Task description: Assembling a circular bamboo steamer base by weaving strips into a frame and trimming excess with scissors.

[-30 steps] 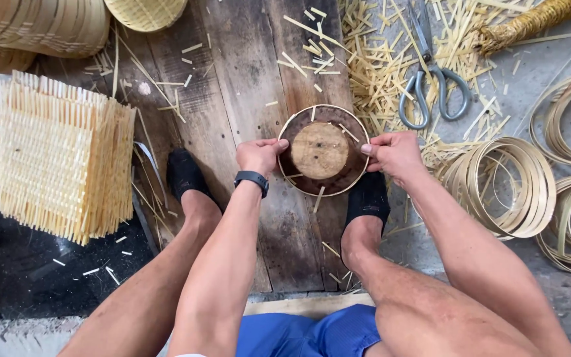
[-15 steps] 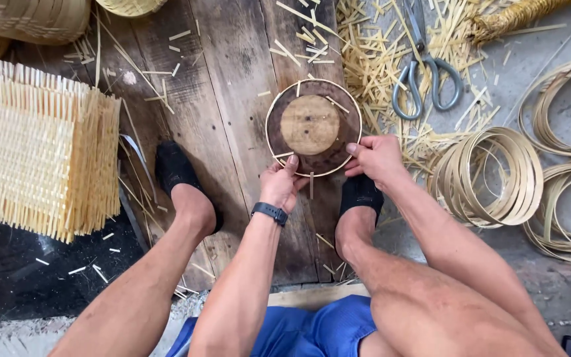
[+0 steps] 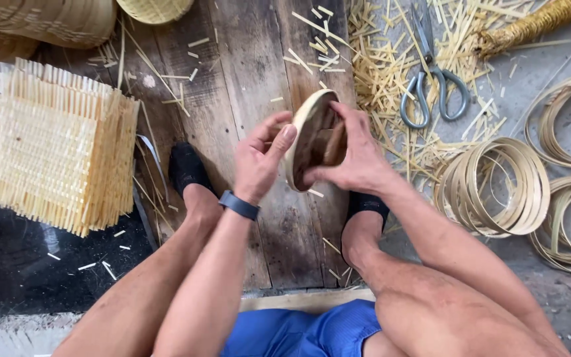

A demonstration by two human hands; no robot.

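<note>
The round bamboo hoop piece (image 3: pixel 312 142) is tipped up on edge now, so you see it almost side-on: a pale bent-strip rim with a darker brown inside, held over the dark wooden planks (image 3: pixel 246 99) just above centre of the view. The right hand (image 3: pixel 355 155) is clamped on it from the 3 o'clock side, fingers curled over the rim and into the dark inside, thumb underneath. The left hand (image 3: pixel 262 158) sits at its 9 o'clock, fingers loosely bent with the thumb tip pressing the pale rim (a dark band is on that wrist). Both feet in black socks (image 3: pixel 186 168) rest on the planks below the hands. Going outward: at 1 o'clock, grey-handled scissors (image 3: pixel 431 86) lie in a mess of straw-coloured bamboo offcuts (image 3: pixel 378 59). At 3 o'clock there's a stack of coiled thin bamboo strips (image 3: pixel 497 185). At 9 o'clock, a square pile of woven bamboo mats (image 3: pixel 54 149) with splint ends sticking out all around. No packaging or labels that I can make out.
</note>
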